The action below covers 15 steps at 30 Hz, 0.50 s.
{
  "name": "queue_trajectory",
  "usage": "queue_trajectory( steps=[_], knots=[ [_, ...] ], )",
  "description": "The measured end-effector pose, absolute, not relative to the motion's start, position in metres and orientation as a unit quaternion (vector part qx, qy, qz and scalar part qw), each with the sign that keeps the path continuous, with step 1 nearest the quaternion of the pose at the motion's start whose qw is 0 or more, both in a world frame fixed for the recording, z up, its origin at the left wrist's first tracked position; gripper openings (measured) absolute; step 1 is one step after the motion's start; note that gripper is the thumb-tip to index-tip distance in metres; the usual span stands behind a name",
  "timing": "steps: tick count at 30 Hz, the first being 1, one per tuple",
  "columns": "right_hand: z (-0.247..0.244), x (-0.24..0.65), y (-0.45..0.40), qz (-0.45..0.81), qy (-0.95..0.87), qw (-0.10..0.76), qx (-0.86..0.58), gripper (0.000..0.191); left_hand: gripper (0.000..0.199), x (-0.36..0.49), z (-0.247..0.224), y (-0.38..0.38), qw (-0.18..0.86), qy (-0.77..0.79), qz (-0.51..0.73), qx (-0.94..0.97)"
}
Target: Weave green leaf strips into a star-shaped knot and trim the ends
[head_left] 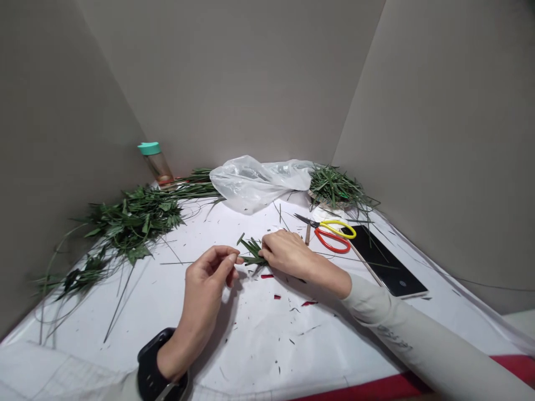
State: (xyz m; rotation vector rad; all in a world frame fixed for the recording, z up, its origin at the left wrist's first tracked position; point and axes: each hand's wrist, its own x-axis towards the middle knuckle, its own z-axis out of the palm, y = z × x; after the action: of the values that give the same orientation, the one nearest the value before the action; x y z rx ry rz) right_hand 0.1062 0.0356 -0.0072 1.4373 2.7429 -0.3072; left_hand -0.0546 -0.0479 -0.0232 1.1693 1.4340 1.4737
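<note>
In the middle of the table lies a small bunch of cut green leaf strips [251,247]. My right hand [286,252] reaches in from the right, its fingers closed on the bunch's right side; the fingertips are partly hidden. From the left, my left hand [211,273] has thumb and forefinger pinched at the near end of a green strip that sticks out of the bunch. Scissors [334,234] with one yellow and one red handle lie just beyond my right hand, blades pointing left. A thin brown stick [308,234] rests by the blades.
A leafy green heap [134,220] covers the left side, near a teal-lidded bottle [156,161]. Long stems [194,186], a clear plastic bag [254,184] and a pile of green strips [334,186] line the back. A phone [384,262] lies right. Red and green scraps dot the white cloth [251,356].
</note>
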Motion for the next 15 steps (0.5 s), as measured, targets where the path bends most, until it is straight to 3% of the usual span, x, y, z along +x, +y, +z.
queue_trajectory(
  steps=[4, 9, 15],
  knots=[
    [-0.002, 0.111, 0.035, -0.112, 0.88, -0.039, 0.459, 0.028, 0.013, -0.058, -0.021, -0.05, 0.37, 0.563, 0.596, 0.437],
    [0.018, 0.126, 0.029, -0.093, 0.868, -0.174, 0.455, 0.023, 0.021, -0.057, -0.021, -0.055, 0.39, 0.549, 0.603, 0.428],
    [0.034, 0.137, 0.009, -0.096, 0.856, -0.315, 0.399, 0.012, 0.022, -0.041, -0.015, -0.06, 0.503, 0.478, 0.596, 0.404]
  ],
)
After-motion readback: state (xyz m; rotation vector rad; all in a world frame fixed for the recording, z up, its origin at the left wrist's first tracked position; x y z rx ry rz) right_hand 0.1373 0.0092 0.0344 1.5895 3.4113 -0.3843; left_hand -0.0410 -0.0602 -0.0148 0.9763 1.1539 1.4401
